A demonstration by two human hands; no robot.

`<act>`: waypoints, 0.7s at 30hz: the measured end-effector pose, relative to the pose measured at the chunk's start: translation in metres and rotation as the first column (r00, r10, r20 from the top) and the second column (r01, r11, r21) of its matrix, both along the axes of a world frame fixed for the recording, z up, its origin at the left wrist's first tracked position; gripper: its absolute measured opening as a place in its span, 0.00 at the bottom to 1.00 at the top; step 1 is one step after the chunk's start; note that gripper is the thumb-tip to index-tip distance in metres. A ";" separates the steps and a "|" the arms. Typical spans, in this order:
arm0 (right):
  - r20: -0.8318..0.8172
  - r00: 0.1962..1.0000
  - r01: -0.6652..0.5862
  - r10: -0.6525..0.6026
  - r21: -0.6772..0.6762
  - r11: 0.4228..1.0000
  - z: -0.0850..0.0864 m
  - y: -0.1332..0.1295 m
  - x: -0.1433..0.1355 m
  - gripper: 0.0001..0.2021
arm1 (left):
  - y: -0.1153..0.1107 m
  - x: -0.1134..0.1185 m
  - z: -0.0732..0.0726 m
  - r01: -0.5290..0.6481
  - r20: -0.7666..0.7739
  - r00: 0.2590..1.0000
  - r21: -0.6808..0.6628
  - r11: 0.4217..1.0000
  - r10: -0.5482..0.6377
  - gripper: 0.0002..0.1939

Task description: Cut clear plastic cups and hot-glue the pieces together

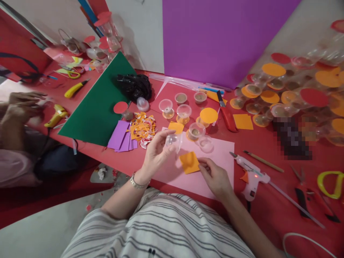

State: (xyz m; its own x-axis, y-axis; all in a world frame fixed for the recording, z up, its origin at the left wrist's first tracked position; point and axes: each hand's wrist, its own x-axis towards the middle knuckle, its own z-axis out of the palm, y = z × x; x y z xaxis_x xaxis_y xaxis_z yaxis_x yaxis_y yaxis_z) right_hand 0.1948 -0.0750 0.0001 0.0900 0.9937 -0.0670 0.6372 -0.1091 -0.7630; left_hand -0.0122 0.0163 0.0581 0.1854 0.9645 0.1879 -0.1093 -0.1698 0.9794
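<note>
My left hand (158, 148) is closed around a small clear plastic cup (174, 140), tilted above a pink sheet (223, 157). Between the fingertips of my right hand (215, 175) is an orange paper square (189, 162), held by its right edge just below the cup. Beyond my hands stand several clear cups joined in pairs, one topped by an orange paper disc (209, 115). A separate clear cup (206, 143) rests on the pink sheet. Another orange square (176, 127) lies just behind the cup in my left hand.
A glue gun (251, 175) with a lit red light lies at right, near pliers (303, 193) and a wooden stick (263, 161). Orange paper scraps (142, 126) and purple squares (120, 136) lie at left. Past a green board (94, 104) are another person's hands (24, 107).
</note>
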 end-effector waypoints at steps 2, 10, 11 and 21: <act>0.145 0.989 -0.002 -0.016 0.128 0.992 -0.003 0.000 -0.002 0.12 | -0.007 -0.005 -0.009 0.028 -0.159 0.987 0.081 0.996 -0.015 0.19; 0.180 0.966 0.088 -0.184 0.440 0.893 -0.003 0.000 0.007 0.09 | -0.033 0.005 -0.037 0.190 -0.569 0.822 0.263 0.946 -0.007 0.35; 0.165 0.967 0.104 -0.192 0.432 0.896 -0.003 0.000 0.007 0.10 | -0.035 0.007 -0.038 0.213 -0.596 0.803 0.244 0.946 -0.028 0.34; 0.206 0.967 0.028 -0.149 0.495 0.868 0.007 0.000 0.008 0.07 | -0.042 0.019 -0.044 0.308 -0.694 0.715 0.212 0.927 -0.079 0.36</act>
